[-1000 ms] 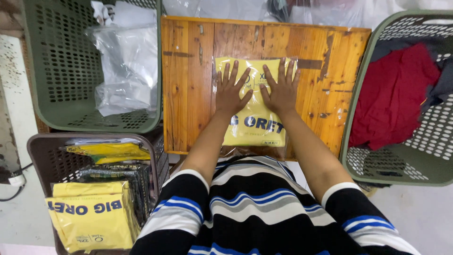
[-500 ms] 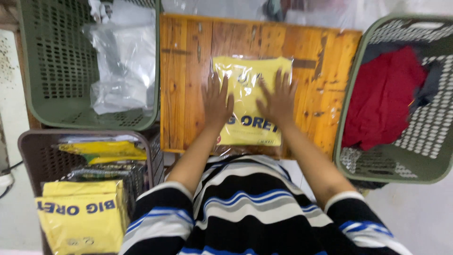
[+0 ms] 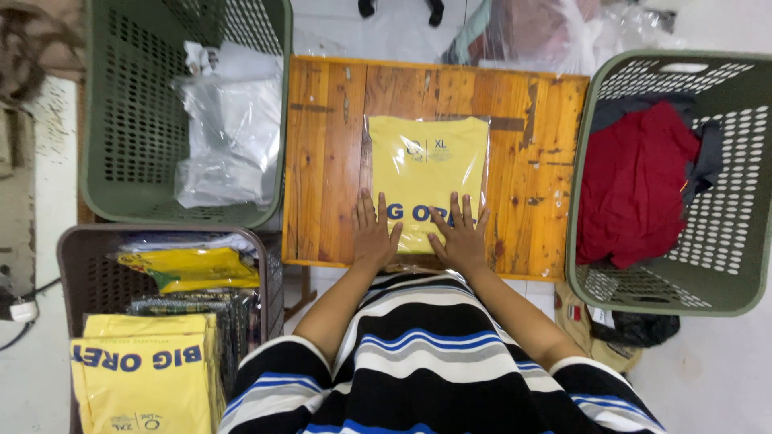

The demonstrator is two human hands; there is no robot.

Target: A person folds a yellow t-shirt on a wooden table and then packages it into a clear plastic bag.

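Yellow folded shirt in its clear bag (image 3: 428, 181) lies centred on the wooden desk (image 3: 322, 161); my left hand (image 3: 375, 233) and right hand (image 3: 461, 235) press its near edge, fingers spread flat, gripping nothing, best kept level.

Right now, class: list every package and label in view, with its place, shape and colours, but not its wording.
Bagged yellow shirt: table centre, flat clear sleeve, blue lettering, under both hands.
Neck label: small, on that shirt's top.
Yellow packs: brown basket, lower left, stacked rectangles, blue lettering.
Clear plastic bags: left green basket, crumpled, whitish.
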